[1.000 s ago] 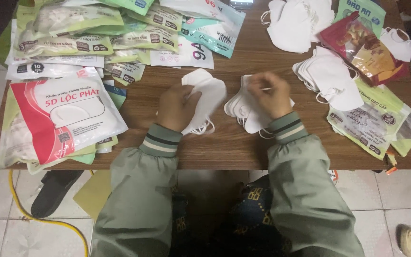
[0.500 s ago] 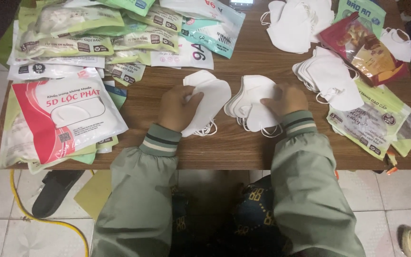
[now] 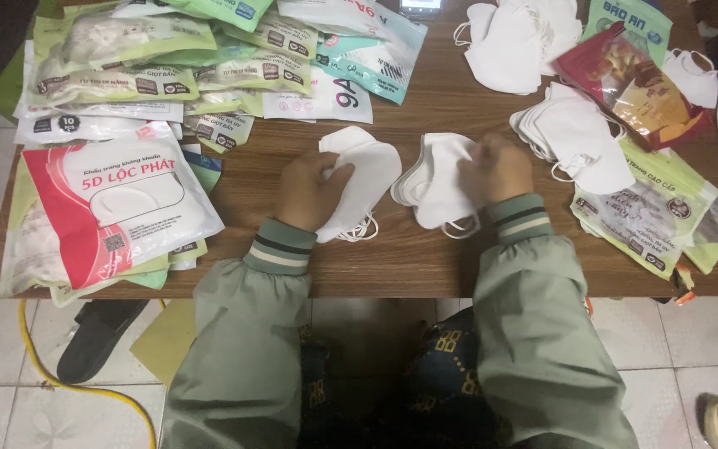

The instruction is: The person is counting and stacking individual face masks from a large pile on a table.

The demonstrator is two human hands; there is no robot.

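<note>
Head view: left hand (image 3: 305, 191) pins a white mask stack (image 3: 363, 179) mid-surface, right hand (image 3: 496, 170) pinches a second stack (image 3: 434, 179) beside it. Sealed packets (image 3: 110, 204) crowd the left edge; loose masks (image 3: 575, 133) remain right, unsorted.

The masks (image 3: 359, 183) look like soft, matt white cloth. The worktop (image 3: 425, 258) is brown wood with a smooth, faint sheen. The packets (image 3: 118, 208) at left are glossy plastic film. The sleeves (image 3: 243, 357) are matt green fabric with ribbed cuffs.
</note>
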